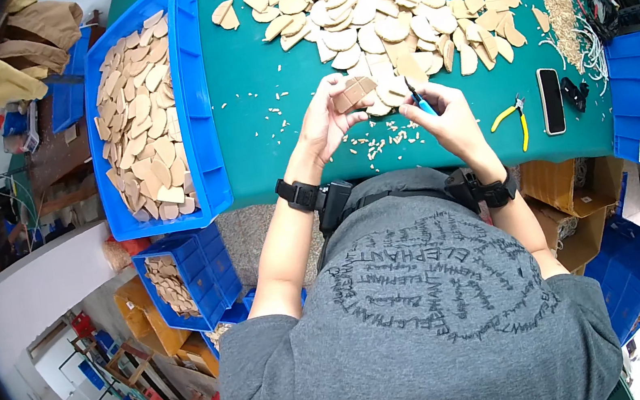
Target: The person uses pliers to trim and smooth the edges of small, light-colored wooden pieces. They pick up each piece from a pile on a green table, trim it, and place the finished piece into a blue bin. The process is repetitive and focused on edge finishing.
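Observation:
My left hand point(323, 122) pinches a flat tan half-round piece point(355, 94) by its left side, with scored lines across its face, above the green table. Just to the right of it, my right hand point(446, 118) grips a small blue-handled tool point(422, 103) with a dark, narrow tip. The tip points up and left and looks apart from the piece; its exact kind is too small to tell. Below the hands lie small pale offcuts point(389, 141). A large pile of similar tan pieces point(381, 23) spreads over the table beyond both hands.
At the left stands a blue crate point(197, 111) of tan pieces. Yellow-handled pliers point(523, 122), a phone point(552, 102) and a heap of shavings point(562, 23) lie at the right. A blue bin point(632, 91) holds pale cords. Under the table's left edge is another blue crate point(212, 272).

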`<state>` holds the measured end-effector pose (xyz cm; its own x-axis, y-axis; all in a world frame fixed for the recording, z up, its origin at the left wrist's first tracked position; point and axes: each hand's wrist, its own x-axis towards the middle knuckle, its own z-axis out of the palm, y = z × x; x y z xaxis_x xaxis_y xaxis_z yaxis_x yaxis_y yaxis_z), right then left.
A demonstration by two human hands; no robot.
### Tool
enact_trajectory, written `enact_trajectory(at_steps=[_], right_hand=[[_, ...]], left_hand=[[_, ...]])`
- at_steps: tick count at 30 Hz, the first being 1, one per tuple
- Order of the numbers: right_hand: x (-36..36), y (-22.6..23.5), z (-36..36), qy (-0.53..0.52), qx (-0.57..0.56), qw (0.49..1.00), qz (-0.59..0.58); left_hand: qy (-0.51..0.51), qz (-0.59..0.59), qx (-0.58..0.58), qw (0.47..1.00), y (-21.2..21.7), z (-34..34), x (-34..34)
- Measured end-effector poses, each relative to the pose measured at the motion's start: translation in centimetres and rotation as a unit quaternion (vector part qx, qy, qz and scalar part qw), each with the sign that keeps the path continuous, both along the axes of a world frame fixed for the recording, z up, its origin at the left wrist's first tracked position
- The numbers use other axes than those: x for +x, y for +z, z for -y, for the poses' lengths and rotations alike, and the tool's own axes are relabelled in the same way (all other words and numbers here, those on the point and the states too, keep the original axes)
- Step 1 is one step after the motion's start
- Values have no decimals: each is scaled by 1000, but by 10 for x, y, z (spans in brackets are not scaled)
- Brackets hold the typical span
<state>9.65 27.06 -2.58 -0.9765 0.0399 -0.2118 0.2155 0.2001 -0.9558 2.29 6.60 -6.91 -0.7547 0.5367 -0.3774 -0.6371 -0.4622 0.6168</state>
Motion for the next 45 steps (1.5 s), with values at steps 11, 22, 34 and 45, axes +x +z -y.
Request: enact_trajectory(at_steps=[11, 22, 34, 45], right_hand=[[-10, 7, 13, 50, 17, 998, -46], [-13, 40, 9, 96, 70, 992, -40], [-13, 22, 13, 78, 94, 987, -109], [-13, 34, 14, 34, -16, 999, -21]], left_hand=[[39, -216, -196, 956, 70, 4, 26], [7, -266, -251, 931, 85, 4, 32], [19, -296, -307, 904, 83, 7, 35], [34, -119, -88, 988, 77, 20, 33]])
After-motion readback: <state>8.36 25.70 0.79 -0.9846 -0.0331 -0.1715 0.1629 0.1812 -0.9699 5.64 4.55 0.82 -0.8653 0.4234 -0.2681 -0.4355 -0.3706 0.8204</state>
